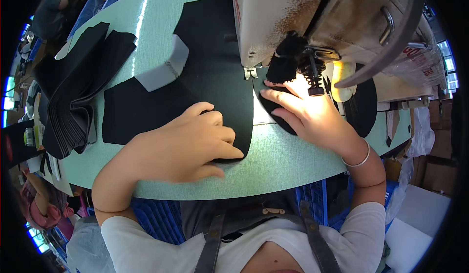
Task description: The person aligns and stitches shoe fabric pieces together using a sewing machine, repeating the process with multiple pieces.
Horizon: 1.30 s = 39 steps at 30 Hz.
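Note:
A large black fabric piece (pixel 210 77) lies flat on the green table, to the left of a sewing machine's presser foot (pixel 250 72). My left hand (pixel 185 143) rests over its near part, thumb and forefinger stretched out and apart, the other fingers bent; nothing is in its grasp. Right of the presser foot, my right hand (pixel 312 114) lies with fingers extended on a smaller rounded black piece (pixel 267 99), under a bright light. That hand partly covers the piece. A white angled block (pixel 166 70) sits on the large fabric's left part.
The sewing machine (pixel 278 14) with its worn body overhangs the far right. Folded black pieces (pixel 73 92) are piled on the green table (pixel 234 187) at left. More dark rounded pieces (pixel 360 109) stand right of my right hand. Blue crates (pixel 159 217) are below the table's edge.

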Tool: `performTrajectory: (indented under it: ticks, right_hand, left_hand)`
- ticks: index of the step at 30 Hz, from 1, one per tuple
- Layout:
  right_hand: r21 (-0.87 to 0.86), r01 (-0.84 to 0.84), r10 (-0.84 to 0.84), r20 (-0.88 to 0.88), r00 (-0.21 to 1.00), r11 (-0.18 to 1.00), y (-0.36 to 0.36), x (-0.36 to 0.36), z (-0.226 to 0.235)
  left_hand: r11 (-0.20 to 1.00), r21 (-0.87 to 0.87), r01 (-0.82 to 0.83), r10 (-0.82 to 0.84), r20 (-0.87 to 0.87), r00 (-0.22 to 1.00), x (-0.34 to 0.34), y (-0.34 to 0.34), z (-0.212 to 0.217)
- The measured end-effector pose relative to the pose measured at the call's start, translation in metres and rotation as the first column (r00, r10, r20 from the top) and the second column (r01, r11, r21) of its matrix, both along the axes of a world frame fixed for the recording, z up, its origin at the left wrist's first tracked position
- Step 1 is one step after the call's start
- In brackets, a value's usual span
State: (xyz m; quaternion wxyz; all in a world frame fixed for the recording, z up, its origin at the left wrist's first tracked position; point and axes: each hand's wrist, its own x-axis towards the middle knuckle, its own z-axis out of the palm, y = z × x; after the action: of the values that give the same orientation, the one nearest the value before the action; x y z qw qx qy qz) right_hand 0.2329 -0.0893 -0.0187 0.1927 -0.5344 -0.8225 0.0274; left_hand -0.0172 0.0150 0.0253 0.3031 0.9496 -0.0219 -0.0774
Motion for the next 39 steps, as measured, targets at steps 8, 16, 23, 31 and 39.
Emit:
performTrajectory:
  ticks: [8, 16, 23, 31, 39]
  right_hand:
    - [0.053, -0.075, 0.083, -0.17, 0.982, 0.996, 0.016, 0.011, -0.01]
    - [-0.071, -0.077, 0.061, -0.202, 0.978, 0.995, 0.016, 0.012, 0.0]
    - [-0.199, -0.085, 0.045, -0.197, 0.979, 0.976, 0.016, 0.014, 0.004]
    - [-0.094, -0.14, 0.12, -0.193, 0.974, 0.986, 0.023, 0.023, -0.005]
    - [0.044, -0.145, 0.149, -0.123, 0.981, 0.989, 0.029, 0.031, -0.011]
  left_hand:
    - [0.986, -0.006, -0.165, 0.165, 0.044, 0.985, 0.007, -0.006, -0.008]
    - [0.965, 0.088, -0.247, 0.234, 0.136, 0.963, 0.011, -0.005, -0.012]
    - [0.937, 0.196, -0.29, 0.25, 0.206, 0.946, 0.015, -0.002, -0.014]
    - [0.902, 0.259, -0.345, 0.264, 0.301, 0.916, 0.019, 0.001, -0.022]
    - [0.859, 0.305, -0.411, 0.281, 0.39, 0.877, 0.025, 0.004, -0.027]
